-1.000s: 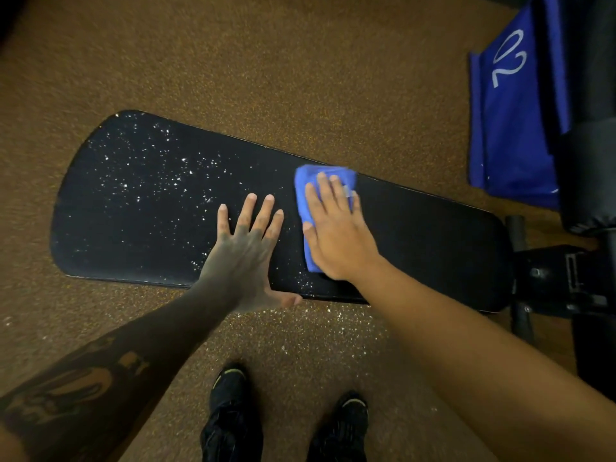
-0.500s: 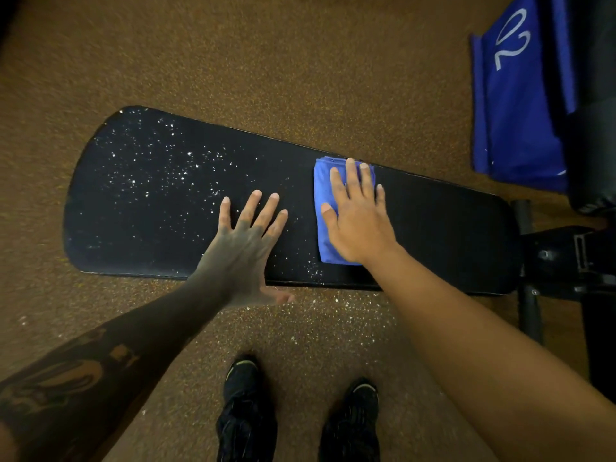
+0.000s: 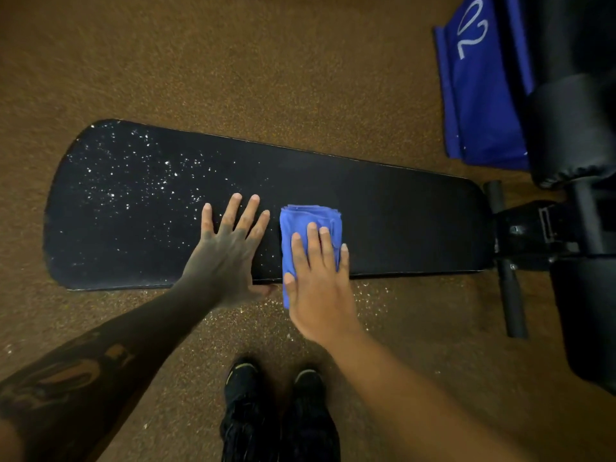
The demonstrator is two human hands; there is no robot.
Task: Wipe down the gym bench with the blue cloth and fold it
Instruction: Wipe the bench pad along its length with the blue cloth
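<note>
The long black gym bench pad lies across the view, its left half speckled with white specks and its right half plain black. A folded blue cloth rests on the pad's near edge, partly hanging over it. My right hand presses flat on the cloth, fingers spread over its near part. My left hand lies flat on the pad just left of the cloth, fingers apart, holding nothing.
Brown speckled floor surrounds the bench, with white specks scattered below the near edge. A blue panel marked "02" and black padded machine parts stand at the right. The bench's black frame and crossbar join there. My black shoes are below.
My right hand has dragged the cloth toward me, from the pad's far side to its near edge. My left hand has stayed flat in place.
</note>
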